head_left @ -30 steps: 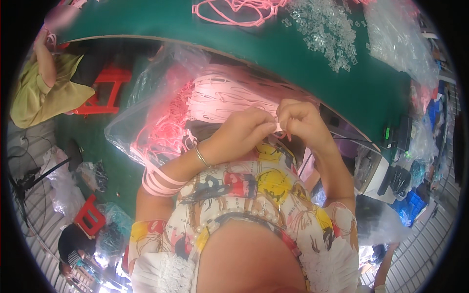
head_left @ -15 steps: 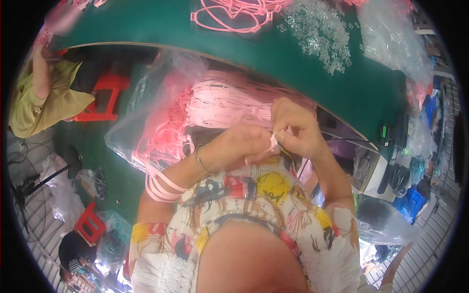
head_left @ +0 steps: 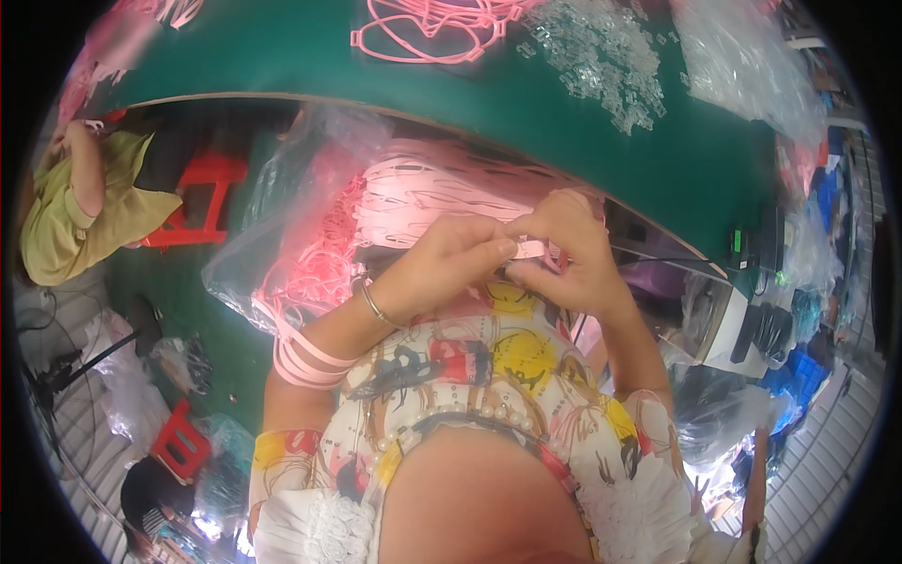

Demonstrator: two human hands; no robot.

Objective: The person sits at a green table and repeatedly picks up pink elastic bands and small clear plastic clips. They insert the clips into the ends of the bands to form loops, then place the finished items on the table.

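Pinched between my two hands, in front of my chest, is a short end of a pink strap [head_left: 531,249]. My left hand [head_left: 451,263] holds it between thumb and finger. Closed on the same strap from the other side is my right hand [head_left: 571,246], its fingers curled. Whether a small buckle sits on the strap I cannot make out. Several finished-looking pink loops [head_left: 305,359] hang around my left forearm. Just beyond my hands lies a thick bundle of pink straps [head_left: 423,193], and left of it a clear plastic bag [head_left: 244,268] contains more pink strips.
On the green table [head_left: 695,183] lie pink looped straps [head_left: 423,52], a pile of small clear plastic buckles [head_left: 601,61] and a clear bag [head_left: 742,75]. Red stools [head_left: 202,202] and a person in a yellow-green top [head_left: 99,211] are at the left. A white box [head_left: 719,329] stands right.
My hands have shifted slightly, and the strap end between them now shows as a flat band. The person at the left has brought their hands together, higher up.
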